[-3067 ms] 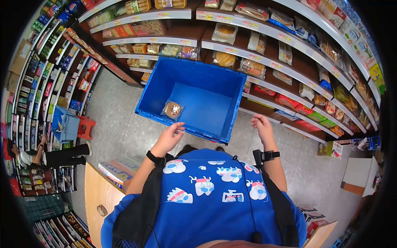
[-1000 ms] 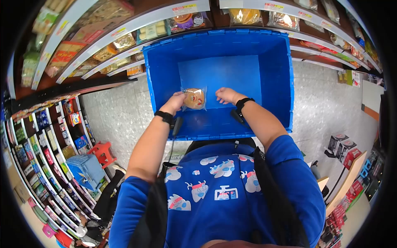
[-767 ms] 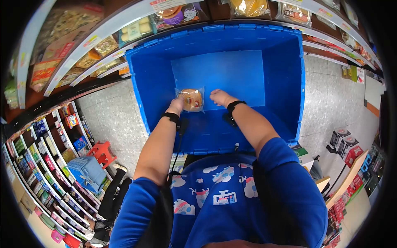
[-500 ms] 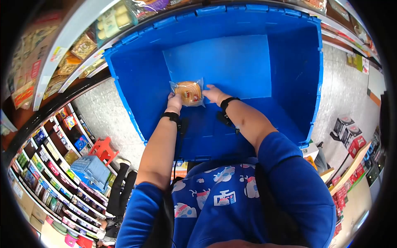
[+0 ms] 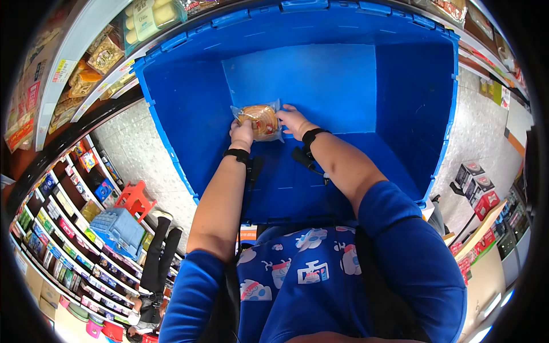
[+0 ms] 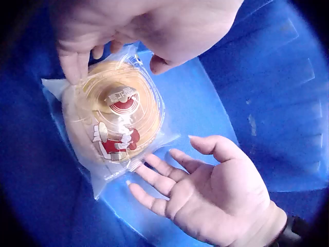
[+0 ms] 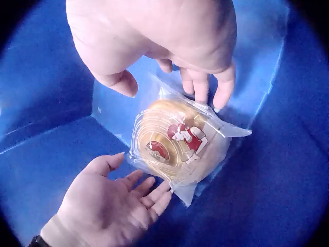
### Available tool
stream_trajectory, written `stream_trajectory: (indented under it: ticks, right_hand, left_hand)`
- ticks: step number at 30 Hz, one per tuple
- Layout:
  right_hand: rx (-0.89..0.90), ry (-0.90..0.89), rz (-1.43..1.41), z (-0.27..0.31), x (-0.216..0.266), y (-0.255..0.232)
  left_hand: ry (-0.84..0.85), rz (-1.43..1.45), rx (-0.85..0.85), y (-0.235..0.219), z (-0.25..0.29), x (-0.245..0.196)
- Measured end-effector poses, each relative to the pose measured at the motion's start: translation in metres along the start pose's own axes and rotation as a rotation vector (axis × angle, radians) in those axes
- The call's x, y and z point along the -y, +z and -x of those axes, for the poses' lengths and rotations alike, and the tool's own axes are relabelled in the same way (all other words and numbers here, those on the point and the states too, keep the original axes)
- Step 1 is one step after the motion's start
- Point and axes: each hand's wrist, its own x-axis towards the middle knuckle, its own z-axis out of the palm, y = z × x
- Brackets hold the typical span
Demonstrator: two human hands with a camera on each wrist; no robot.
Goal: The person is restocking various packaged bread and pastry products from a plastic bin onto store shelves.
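Note:
A round bread [image 5: 264,119] in clear plastic printed with a red figure lies between both hands inside the blue crate [image 5: 412,86], over its front left part. At its left side is my left hand [image 5: 241,134]; the thumb overlaps the wrapper in the head view. In the right wrist view my left fingers [image 7: 154,198] reach the wrapper's edge, with the thumb spread apart. My right hand [image 5: 293,122] touches the opposite edge with nearly straight fingers [image 6: 154,180], thumb apart, as the left wrist view shows. Parts of the fingertips are hidden by the bread.
Shelves with packaged breads and buns [image 5: 148,23] run along the crate's far side. On the left stand a red stool [image 5: 136,200], a blue box [image 5: 118,228] and another person [image 5: 157,268] by stocked shelves. Boxed goods [image 5: 477,183] stand at the right.
The bread lay untouched in the crate at first. Both hands have since reached in; the left took hold of it, then the right came to its other side. The view has moved closer.

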Motion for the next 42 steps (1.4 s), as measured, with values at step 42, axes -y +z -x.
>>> stream_trajectory:
  ticks: [42]
  right_hand:
    - [-0.053,-0.346,-0.066,0.068,0.019,-0.063]
  left_hand:
    - [0.325,0.29,0.497,-0.028,0.1,-0.072]
